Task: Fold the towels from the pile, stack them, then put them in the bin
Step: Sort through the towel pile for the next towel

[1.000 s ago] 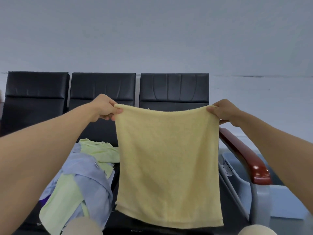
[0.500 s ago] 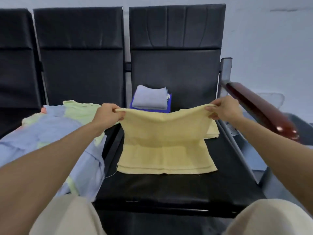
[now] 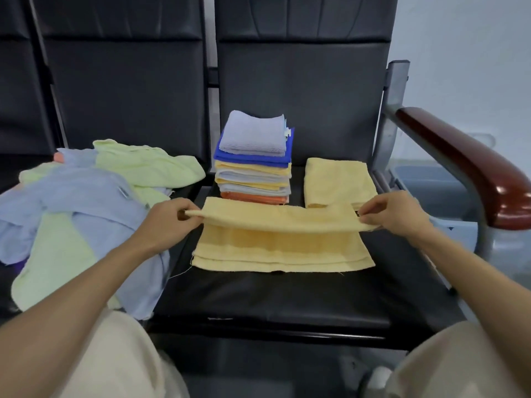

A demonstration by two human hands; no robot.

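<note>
A yellow towel (image 3: 281, 248) lies partly on the black seat (image 3: 287, 297), its near half flat and its far edge lifted. My left hand (image 3: 169, 219) pinches the left end of that raised edge; my right hand (image 3: 393, 214) pinches the right end. Behind it stands a stack of folded towels (image 3: 254, 159) with a lilac one on top. A folded yellow towel (image 3: 336, 182) lies to the right of the stack. The unfolded pile (image 3: 86, 202) of lilac and pale green towels covers the seat on the left. A grey bin (image 3: 425, 179) shows beyond the right armrest.
A dark red armrest (image 3: 465, 168) on a grey metal frame borders the seat on the right. Black seat backs (image 3: 301, 81) rise behind the stack. My knees in light trousers (image 3: 115, 363) sit at the bottom corners.
The towel went from hanging stretched in the air to lying on the seat, its far edge carried lower and toward me. The view has tilted down, showing the whole folded stack.
</note>
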